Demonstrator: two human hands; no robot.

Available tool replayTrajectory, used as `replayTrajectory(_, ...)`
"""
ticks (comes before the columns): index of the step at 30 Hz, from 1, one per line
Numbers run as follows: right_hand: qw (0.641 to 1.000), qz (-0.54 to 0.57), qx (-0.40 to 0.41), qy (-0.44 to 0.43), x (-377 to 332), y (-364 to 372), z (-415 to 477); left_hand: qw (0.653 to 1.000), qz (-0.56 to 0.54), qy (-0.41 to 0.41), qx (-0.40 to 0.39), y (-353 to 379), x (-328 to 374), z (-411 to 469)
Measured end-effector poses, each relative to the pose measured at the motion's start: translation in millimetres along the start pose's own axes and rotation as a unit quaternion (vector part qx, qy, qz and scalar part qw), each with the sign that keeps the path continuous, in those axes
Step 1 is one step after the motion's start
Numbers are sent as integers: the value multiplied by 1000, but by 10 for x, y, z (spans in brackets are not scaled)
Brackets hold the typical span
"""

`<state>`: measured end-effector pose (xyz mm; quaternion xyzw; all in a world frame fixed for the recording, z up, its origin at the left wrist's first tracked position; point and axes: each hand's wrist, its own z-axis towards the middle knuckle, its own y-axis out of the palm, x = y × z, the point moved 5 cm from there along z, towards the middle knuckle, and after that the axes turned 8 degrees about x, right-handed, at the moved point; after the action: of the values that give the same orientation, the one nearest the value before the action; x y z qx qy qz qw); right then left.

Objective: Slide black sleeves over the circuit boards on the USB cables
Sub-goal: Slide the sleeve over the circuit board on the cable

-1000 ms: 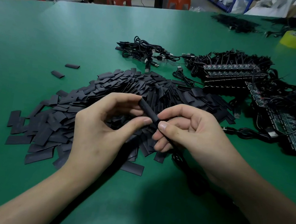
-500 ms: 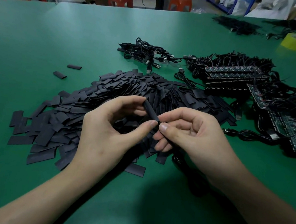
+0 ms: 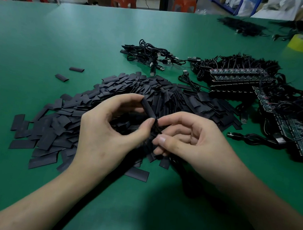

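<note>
Head view: your left hand pinches a black sleeve; your right hand pinches its cable. Sleeve pile lies beneath your hands, board-and-cable bundles to the right, yellow tape roll far right.

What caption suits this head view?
Left hand holds a black sleeve; right hand pinches its cable above the sleeve pile.

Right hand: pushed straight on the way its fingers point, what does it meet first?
Likely the black sleeve in the left hand; the right hand, pinching the cable, points left at the sleeve's lower end. Depth unclear from one view.
</note>
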<state>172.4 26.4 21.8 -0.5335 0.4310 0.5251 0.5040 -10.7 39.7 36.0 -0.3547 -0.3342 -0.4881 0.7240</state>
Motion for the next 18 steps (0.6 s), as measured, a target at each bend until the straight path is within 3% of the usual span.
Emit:
replayTrajectory(6, 985, -167, -48, 1, -89, -122, 6, 996, -69, -42, 49, -97, -101, 79)
replayTrajectory(10, 965, -253, -65, -18, -93, -59, -13, 993, -100, -45, 38, -71, -115, 73)
replayTrajectory(18, 982, -185, -25, -27, -169, -184, 29, 988, -141, -53, 26, -52, -130, 71)
